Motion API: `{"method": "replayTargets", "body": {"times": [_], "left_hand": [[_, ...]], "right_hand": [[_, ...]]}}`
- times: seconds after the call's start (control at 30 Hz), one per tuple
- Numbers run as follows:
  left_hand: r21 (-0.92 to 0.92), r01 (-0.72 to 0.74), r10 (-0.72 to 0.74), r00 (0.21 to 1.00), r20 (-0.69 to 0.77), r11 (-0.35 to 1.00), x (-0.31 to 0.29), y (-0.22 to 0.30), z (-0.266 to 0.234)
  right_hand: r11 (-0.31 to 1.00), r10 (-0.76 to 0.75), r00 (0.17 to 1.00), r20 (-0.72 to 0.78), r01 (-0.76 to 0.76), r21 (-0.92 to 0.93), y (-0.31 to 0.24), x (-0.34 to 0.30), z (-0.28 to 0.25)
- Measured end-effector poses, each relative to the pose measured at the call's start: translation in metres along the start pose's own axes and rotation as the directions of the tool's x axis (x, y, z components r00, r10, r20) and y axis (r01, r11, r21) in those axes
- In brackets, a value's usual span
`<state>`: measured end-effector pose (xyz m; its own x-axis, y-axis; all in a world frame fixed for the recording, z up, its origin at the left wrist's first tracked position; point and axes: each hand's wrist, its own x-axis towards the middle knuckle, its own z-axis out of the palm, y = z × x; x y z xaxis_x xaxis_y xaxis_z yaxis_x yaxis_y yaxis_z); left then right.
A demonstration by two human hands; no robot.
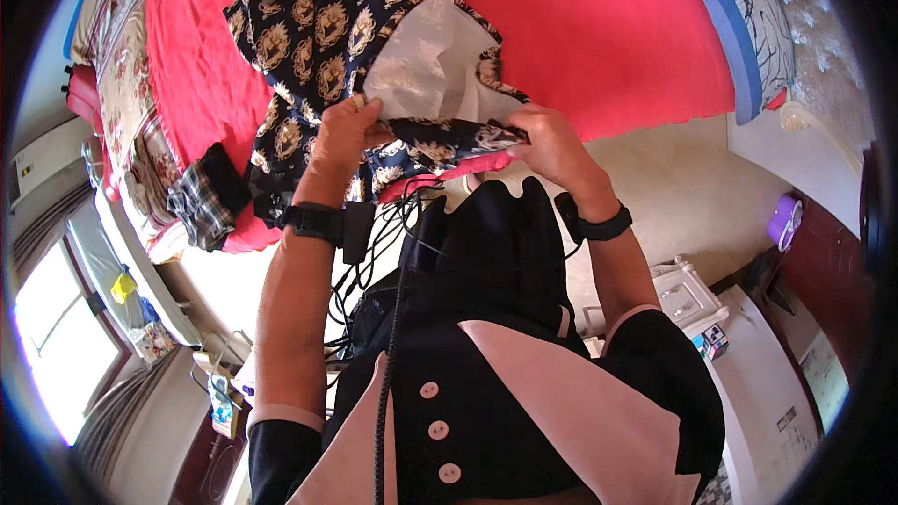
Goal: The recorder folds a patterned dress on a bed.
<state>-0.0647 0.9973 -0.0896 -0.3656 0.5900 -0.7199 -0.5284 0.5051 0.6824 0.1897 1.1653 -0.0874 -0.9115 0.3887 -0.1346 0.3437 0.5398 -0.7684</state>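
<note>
Obs. 1: I am holding a dark navy garment (323, 33) with a repeating gold crest pattern over the near edge of the red bedspread (599, 28). Most of the cloth is lying on the bedspread; the near hem is lifted off it between my hands.

Obs. 2: My left hand (344, 131) is closing on the hem, fingers curled over the fabric and pinching it. My right hand (552, 140) is gripping the same hem further along, thumb and fingers clamped on the edge. The strip of cloth is running taut between the two hands, just above the near edge of the bedspread.

Obs. 3: The garment's pale lining (426, 61) is showing where the cloth is folded open, just beyond my hands toward the middle of the bedspread.

Obs. 4: A folded plaid cloth (201, 201) is lying at the bedspread's near left corner, apart from the garment. A grey and blue quilt (748, 19) is bordering the bedspread on its right side.

Obs. 5: I am wearing a black band on each wrist; black cables are hanging below the bedspread's near edge, in front of my dark and pink top.
</note>
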Motion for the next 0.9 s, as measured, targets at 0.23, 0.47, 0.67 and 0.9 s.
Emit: {"method": "replayTargets", "body": {"times": [0.23,0.47,0.67,0.9], "left_hand": [[-0.435,-0.221,0.120,0.962,-0.247,0.873,0.013,0.016,-0.061],[-0.393,-0.235,0.131,0.953,-0.273,0.889,0.010,0.032,-0.080],[-0.515,-0.252,0.035,0.918,-0.395,0.819,0.009,0.038,-0.100],[-0.556,-0.377,0.154,0.901,-0.405,0.741,-0.005,0.064,-0.109]], "right_hand": [[0.961,0.232,0.959,-0.164,-0.200,0.191,0.010,0.004,-0.037],[0.986,-0.120,0.938,-0.324,0.150,0.068,0.009,0.013,-0.040],[0.911,0.170,0.978,-0.120,-0.110,0.396,-0.010,0.011,-0.046],[0.932,0.133,0.962,-0.238,-0.040,0.361,-0.020,0.015,-0.042]]}}
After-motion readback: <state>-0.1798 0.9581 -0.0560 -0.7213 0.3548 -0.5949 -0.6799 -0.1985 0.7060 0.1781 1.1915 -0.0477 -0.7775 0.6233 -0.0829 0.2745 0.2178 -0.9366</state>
